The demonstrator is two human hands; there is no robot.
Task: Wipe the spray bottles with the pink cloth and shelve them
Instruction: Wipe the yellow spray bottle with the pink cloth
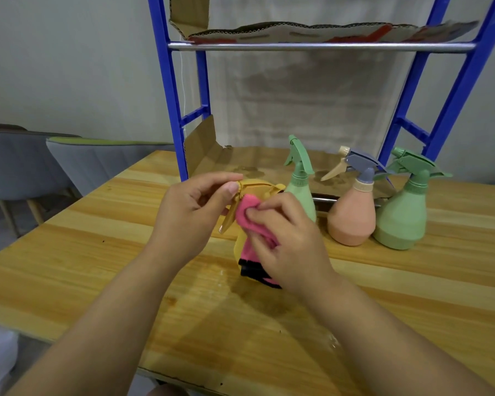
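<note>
A yellow spray bottle [258, 187] stands on the wooden table [97, 252] in the middle of the view. My left hand [193, 208] pinches its spray head from the left. My right hand [286, 241] holds the pink cloth [247, 215] against the bottle's neck and front, hiding most of its body. Three more bottles stand behind to the right: a slim green one [299, 178], a peach one with a purple head [352, 215], and a wide green one [403, 212].
A blue metal shelf frame [172, 110] stands at the back of the table, with cardboard [297, 32] lining its upper shelf and a cardboard sheet [203, 144] on the lower level. Grey chairs [26, 164] stand at the left. A wet patch [226, 278] shines near the yellow bottle.
</note>
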